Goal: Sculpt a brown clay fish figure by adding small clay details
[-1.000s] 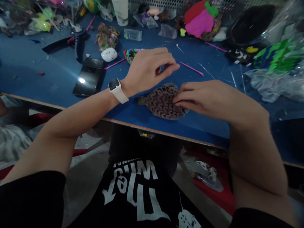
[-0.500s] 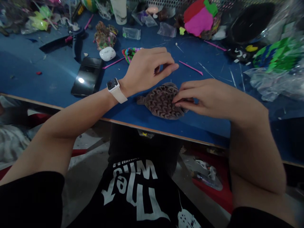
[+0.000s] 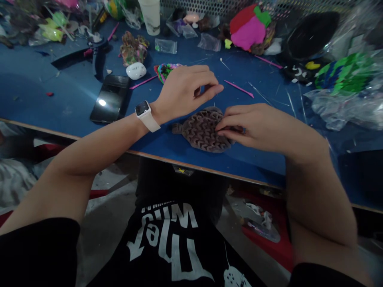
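A brown clay figure like a turtle (image 3: 203,133) lies on the table near its front edge, its small head to the left. Rows of curved scales cover its rounded back. My right hand (image 3: 254,125) rests over the figure's right side, fingertips and thumb pinched together at the scales; whatever is between them is hidden. Above and behind the figure hovers my left hand (image 3: 190,87), fingers curled and thumb tip close to the index finger. Its fingertips are partly hidden, so I cannot make out what it holds. A multicoloured clay piece (image 3: 164,71) sits behind that hand.
On the blue table (image 3: 68,107) are a black phone (image 3: 110,99), a white earbud case (image 3: 136,71), scissors (image 3: 95,56) and pink sticks (image 3: 239,88). A paper cup (image 3: 150,16), colourful clay (image 3: 249,30), a black bowl-like object (image 3: 312,36) and plastic bags (image 3: 332,107) line the back and right.
The view has shifted slightly. My right hand moves a little at the clay turtle's scales, its fingers still pinched there. My left hand keeps nearly the same pose.
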`<control>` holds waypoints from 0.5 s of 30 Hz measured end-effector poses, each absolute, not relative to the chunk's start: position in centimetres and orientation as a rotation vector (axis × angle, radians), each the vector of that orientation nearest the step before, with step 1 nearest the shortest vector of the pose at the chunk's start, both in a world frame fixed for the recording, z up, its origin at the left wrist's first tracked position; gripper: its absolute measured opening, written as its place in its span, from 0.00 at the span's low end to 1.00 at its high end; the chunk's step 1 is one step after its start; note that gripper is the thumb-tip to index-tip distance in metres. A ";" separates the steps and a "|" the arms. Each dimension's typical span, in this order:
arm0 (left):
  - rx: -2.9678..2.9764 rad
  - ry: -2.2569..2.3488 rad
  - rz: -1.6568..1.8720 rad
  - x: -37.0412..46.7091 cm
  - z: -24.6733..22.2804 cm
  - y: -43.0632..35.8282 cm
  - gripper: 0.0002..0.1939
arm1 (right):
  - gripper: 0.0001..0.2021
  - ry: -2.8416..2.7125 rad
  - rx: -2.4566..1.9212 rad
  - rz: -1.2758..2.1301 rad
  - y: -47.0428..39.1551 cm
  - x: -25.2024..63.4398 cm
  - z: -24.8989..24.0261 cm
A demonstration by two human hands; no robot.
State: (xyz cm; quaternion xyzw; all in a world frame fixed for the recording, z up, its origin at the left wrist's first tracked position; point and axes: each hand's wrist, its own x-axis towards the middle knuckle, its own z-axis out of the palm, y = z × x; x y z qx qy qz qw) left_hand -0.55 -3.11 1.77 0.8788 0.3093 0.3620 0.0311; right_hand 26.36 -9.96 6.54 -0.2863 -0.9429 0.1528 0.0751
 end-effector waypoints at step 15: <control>2.713 0.921 1.104 -0.8 1.3 -3.0 0.29 | 0.10 -2.845 -0.904 0.375 -10.5 25.9 6.8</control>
